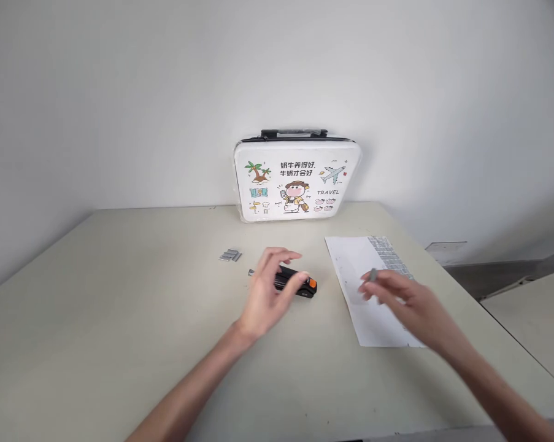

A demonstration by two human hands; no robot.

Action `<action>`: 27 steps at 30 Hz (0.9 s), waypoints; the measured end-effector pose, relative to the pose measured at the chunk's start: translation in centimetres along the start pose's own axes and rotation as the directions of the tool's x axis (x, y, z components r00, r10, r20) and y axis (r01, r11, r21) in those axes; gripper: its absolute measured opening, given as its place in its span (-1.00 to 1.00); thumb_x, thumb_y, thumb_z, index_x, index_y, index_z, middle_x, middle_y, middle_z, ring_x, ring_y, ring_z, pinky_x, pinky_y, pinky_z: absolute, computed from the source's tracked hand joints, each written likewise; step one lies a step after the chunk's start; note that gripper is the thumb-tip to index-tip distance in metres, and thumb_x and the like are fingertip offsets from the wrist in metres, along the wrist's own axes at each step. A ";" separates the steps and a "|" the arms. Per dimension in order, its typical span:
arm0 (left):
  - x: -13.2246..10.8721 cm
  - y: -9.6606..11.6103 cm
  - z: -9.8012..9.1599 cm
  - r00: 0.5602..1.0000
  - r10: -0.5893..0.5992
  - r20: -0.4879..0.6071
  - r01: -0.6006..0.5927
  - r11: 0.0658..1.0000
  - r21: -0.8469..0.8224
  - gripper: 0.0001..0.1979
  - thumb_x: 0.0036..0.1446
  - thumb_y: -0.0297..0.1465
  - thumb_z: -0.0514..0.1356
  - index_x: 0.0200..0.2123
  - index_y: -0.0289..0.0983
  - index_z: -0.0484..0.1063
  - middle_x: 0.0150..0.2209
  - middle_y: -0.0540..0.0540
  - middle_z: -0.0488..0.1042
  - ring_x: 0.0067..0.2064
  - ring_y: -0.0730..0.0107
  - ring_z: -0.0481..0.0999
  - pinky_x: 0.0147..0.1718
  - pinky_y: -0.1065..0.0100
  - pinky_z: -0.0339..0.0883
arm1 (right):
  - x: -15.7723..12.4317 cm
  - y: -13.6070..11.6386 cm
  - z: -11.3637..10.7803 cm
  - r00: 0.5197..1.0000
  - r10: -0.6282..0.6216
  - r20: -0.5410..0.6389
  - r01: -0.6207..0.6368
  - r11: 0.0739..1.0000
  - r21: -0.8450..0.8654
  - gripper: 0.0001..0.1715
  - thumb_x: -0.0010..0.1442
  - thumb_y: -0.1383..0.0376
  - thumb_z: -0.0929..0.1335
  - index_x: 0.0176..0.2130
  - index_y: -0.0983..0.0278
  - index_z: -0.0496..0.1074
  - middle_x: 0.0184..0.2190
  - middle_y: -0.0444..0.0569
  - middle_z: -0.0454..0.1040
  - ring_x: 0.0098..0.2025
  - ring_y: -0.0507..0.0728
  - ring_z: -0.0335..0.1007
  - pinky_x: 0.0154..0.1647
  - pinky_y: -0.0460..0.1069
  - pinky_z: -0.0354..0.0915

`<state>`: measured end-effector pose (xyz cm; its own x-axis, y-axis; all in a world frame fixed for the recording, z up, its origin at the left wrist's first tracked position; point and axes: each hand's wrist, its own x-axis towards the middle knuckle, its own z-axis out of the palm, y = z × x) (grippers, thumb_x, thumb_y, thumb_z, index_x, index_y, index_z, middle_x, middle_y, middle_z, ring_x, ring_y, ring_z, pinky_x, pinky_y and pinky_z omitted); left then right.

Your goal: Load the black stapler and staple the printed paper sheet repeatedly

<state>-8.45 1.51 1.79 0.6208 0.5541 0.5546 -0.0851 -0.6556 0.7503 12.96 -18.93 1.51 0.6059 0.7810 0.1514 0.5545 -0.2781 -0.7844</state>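
Observation:
A black stapler (307, 291) with an orange button lies on the table, partly covered by my left hand (270, 291). That hand has its fingers apart, curved over the stapler; whether it touches it I cannot tell. My right hand (405, 301) pinches a small grey strip of staples (373, 275) between thumb and fingers, above a white sheet of paper (364, 325). Rows of grey marks or strips run along the sheet's right side, too small to make out. Left of the stapler lie several grey strips of staples (230, 255) in a small pile.
A white case (277, 178) with cartoon prints and a black handle leans against the wall at the back of the pale table (120, 319). To the right, past the table's edge, another pale surface (534, 319) stands across a gap.

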 end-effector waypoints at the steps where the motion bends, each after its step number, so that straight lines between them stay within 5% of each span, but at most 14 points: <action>1: 0.0 -1.1 -0.9 1.000 0.025 -0.018 -0.023 0.996 0.081 -0.79 0.41 -0.22 0.21 0.03 -0.12 0.49 0.01 -0.17 0.47 0.04 0.18 0.49 0.00 0.18 0.40 | 0.6 2.2 -1.6 0.996 0.011 -0.089 -0.020 0.994 -0.107 -0.55 0.24 -0.19 0.38 -0.18 0.07 0.57 -0.18 0.03 0.69 -0.27 0.31 0.60 -0.34 0.11 0.41; 4: -0.2 -4.6 -3.6 0.992 0.036 -0.120 -0.005 0.967 0.253 -0.82 0.44 -0.24 0.15 0.00 -0.16 0.44 -0.02 -0.16 0.48 0.07 0.15 0.47 0.06 0.14 0.36 | 2.2 8.7 -6.0 0.960 0.019 -0.280 -0.140 0.897 -0.419 -0.51 0.19 -0.22 0.36 -0.18 0.06 0.58 -0.22 0.08 0.70 -0.38 0.33 0.54 -0.44 0.14 0.27; 7: -0.8 -7.0 -5.3 0.993 -0.020 -0.119 0.056 0.951 0.305 -0.81 0.46 -0.25 0.10 0.00 -0.18 0.40 -0.02 -0.16 0.48 0.05 0.18 0.47 0.04 0.16 0.36 | 2.9 12.6 -8.6 0.956 0.000 -0.294 -0.164 0.831 -0.532 -0.56 0.19 -0.16 0.38 -0.27 0.10 0.60 -0.27 0.19 0.68 -0.39 0.33 0.51 -0.48 0.12 0.13; 10: -1.4 -8.0 -5.7 0.994 -0.085 -0.070 0.101 0.954 0.283 -0.79 0.46 -0.22 0.08 0.00 -0.17 0.41 -0.02 -0.14 0.50 0.00 0.21 0.48 -0.04 0.21 0.38 | 3.2 12.5 -9.5 0.951 0.031 -0.309 -0.202 0.817 -0.540 -0.58 0.19 -0.12 0.40 -0.26 0.13 0.61 -0.28 0.19 0.67 -0.36 0.35 0.52 -0.46 0.14 0.13; 13: -1.5 -8.1 -5.7 0.974 -0.220 -0.060 0.228 0.951 0.208 -0.73 0.46 -0.14 0.07 0.01 -0.16 0.42 0.02 -0.14 0.51 -0.02 0.20 0.51 -0.24 0.29 0.41 | 3.6 9.5 -8.7 0.909 0.049 -0.414 -0.239 0.874 -0.423 -0.66 0.29 -0.04 0.37 -0.16 0.09 0.60 -0.21 0.15 0.68 -0.26 0.35 0.56 -0.30 0.20 0.26; 17: -1.4 -7.9 -5.9 0.946 -0.318 -0.057 0.323 0.941 0.103 -0.67 0.46 -0.08 0.06 0.01 -0.16 0.43 0.09 -0.16 0.53 0.12 0.13 0.52 -0.29 0.32 0.43 | 4.3 3.9 -4.8 0.911 0.077 -0.404 -0.099 0.995 -0.033 -0.68 0.29 -0.03 0.39 -0.15 0.12 0.57 -0.21 0.05 0.69 -0.13 0.32 0.60 -0.14 0.16 0.41; 21: -1.8 -7.4 -6.0 0.925 -0.379 -0.025 0.380 0.923 0.063 -0.61 0.47 -0.05 0.02 0.13 -0.15 0.39 0.16 -0.17 0.55 0.22 0.10 0.51 -0.12 0.25 0.48 | 4.1 -0.6 2.1 0.992 0.011 -0.128 0.003 0.994 0.109 -0.55 0.37 -0.12 0.31 -0.08 0.12 0.56 -0.02 0.04 0.65 -0.04 0.29 0.59 -0.01 0.16 0.44; 24: -2.1 -6.8 -5.9 0.902 -0.430 -0.037 0.431 0.891 0.140 -0.53 0.51 -0.05 -0.09 0.20 -0.18 0.37 0.15 -0.19 0.58 0.20 0.08 0.54 0.06 0.13 0.43 | 3.6 -2.6 7.1 0.998 -0.020 0.062 0.004 0.967 0.255 -0.51 0.44 -0.14 0.23 0.03 0.06 0.53 0.15 -0.02 0.57 0.19 0.27 0.49 0.21 0.17 0.36; 27: -2.3 -6.3 -5.8 0.896 -0.436 -0.078 0.439 0.847 0.299 -0.49 0.52 -0.05 -0.14 0.20 -0.19 0.40 0.14 -0.20 0.58 0.12 0.02 0.59 0.08 0.04 0.40 | 3.1 -3.7 10.7 0.994 0.027 0.108 -0.066 0.924 0.376 -0.47 0.46 -0.16 0.18 0.06 0.04 0.52 0.21 -0.03 0.53 0.26 0.25 0.43 0.29 0.17 0.32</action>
<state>-13.81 7.38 -2.14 0.5325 0.8230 0.1979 0.4335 -0.4660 0.7713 6.71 -9.49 -1.52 0.5552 0.8292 0.0644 0.2582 -0.0983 -0.9611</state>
